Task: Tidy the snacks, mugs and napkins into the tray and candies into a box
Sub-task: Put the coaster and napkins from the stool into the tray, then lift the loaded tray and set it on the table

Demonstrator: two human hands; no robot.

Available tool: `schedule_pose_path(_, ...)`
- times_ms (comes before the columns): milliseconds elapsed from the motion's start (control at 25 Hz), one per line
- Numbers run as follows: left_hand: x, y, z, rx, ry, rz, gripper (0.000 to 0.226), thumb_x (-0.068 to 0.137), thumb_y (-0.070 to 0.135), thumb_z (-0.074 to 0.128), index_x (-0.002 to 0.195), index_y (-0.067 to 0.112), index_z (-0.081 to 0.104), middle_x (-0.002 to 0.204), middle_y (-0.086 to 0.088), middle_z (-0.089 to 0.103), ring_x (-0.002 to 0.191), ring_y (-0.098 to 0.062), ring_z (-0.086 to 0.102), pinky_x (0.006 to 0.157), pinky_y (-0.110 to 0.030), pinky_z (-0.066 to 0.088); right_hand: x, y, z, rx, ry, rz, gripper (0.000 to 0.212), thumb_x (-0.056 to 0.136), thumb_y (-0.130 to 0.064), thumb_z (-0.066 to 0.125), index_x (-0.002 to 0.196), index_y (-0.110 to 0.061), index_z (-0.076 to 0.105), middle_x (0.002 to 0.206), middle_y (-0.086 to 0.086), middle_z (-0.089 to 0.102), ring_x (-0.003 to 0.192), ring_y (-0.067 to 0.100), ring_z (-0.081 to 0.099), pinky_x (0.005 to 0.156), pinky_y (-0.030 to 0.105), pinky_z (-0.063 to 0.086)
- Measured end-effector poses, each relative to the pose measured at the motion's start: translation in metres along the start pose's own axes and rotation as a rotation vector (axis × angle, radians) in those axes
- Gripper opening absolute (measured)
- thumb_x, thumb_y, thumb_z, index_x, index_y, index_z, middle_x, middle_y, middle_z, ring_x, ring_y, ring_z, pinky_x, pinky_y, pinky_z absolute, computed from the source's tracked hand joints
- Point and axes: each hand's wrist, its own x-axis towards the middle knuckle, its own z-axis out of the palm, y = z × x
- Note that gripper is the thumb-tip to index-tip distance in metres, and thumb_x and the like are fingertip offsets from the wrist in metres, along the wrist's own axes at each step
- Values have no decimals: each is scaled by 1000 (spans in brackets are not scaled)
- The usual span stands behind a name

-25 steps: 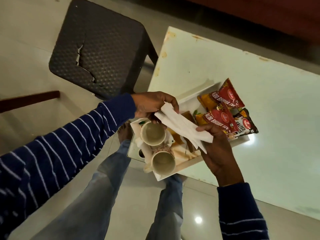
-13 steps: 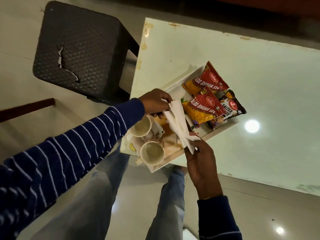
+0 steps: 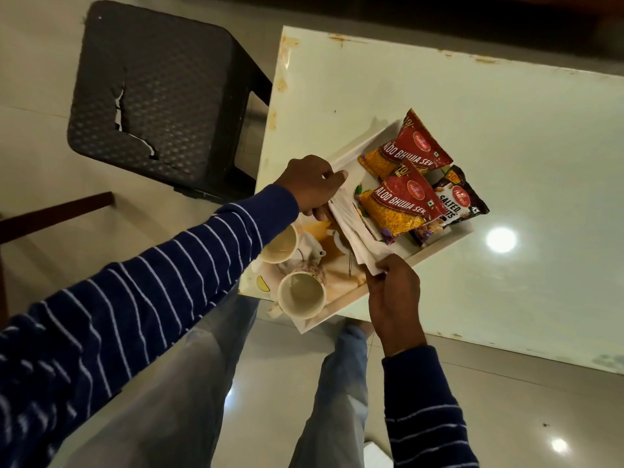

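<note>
napkins point(image 3: 351, 228) lower than a second ago — brought down from above the mugs into the tray point(image 3: 442, 246), now lying between mugs and snack packets point(image 3: 401, 211). left hand point(image 3: 312, 184) pinching the far end, right hand point(image 3: 393, 292) pinching the near end, both grips clamped on paper. two mugs point(image 3: 300, 293) upright at the tray's near end. tray on the table point(image 3: 506, 130) — overhanging its corner. no candies or box seen; likely next.

Tray point(image 3: 435, 253) packed w/ snack packs point(image 3: 401, 207) & mugs point(image 3: 301, 297) (table point(image 3: 506, 130) beyond lies open).
</note>
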Motion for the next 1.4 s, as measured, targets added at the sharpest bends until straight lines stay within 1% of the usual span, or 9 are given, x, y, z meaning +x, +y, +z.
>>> schedule_pose_path(120,-1,-2,-5,-45,33,-1,37,95,49,55,97,13,63,74,-3,73,43,-15,68,37,-15,45,0,3,-3,-94,19,-56,20,93,-2,51,85,-15,64,91,-1,58,91,15,56,65,17,54)
schedule_pose_path(280,-5,-9,-22,-81,238,55,32,92,46,62,93,14,65,78,0,72,41,-3,63,38,-15,44,-1,-1,-11,-380,165,-99,15,92,-24,58,98,-24,72,101,1,69,96,20,61,92,43,53)
schedule_pose_path(400,-9,-23,-39,-154,428,41,28,92,41,64,92,14,67,74,4,72,51,5,63,47,-15,43,-3,-14,-29,-506,251,-292,16,88,-31,60,96,-24,71,98,2,72,96,26,66,92,50,55)
schedule_pose_path(560,-17,-59,-46,-306,607,-110,25,95,42,60,89,18,65,82,-1,73,75,-10,70,58,-22,49,15,-63,-55,-558,299,-480,16,88,-31,60,95,-22,71,99,3,74,86,16,67,80,31,53)
schedule_pose_path(800,-66,-129,-5,-597,710,-391,42,97,56,46,116,21,58,108,-2,69,80,-14,65,64,-29,52,71,-147,-58,-797,-1,-688,30,91,-38,55,110,-19,68,115,-4,65,103,12,59,82,17,48)
schedule_pose_path(880,-86,-149,22,-672,698,-519,41,98,56,44,115,20,55,107,-2,68,80,-17,63,68,-33,52,91,-169,-49,-889,-78,-723,35,93,-36,52,103,-7,67,111,13,68,98,23,61,87,32,52)
schedule_pose_path(960,-101,-164,50,-763,633,-589,44,99,56,43,113,16,57,100,-3,67,76,-18,62,65,-32,49,109,-185,-38,-884,-132,-680,42,95,-33,52,108,6,60,115,29,63,96,33,62,92,51,49)
schedule_pose_path(1160,-115,-168,105,-834,427,-580,40,102,50,38,90,20,61,88,-4,66,80,-22,62,65,-31,48,122,-209,-19,-943,-405,-348,55,101,-57,37,129,-16,60,121,4,66,105,21,65,81,36,50)
schedule_pose_path(1400,-104,-167,115,-1051,456,-554,28,99,33,42,87,19,64,80,-3,67,81,-24,62,67,-34,51,125,-195,-3,-902,-507,-182,60,99,-65,30,135,-26,59,123,2,71,111,25,69,93,49,54)
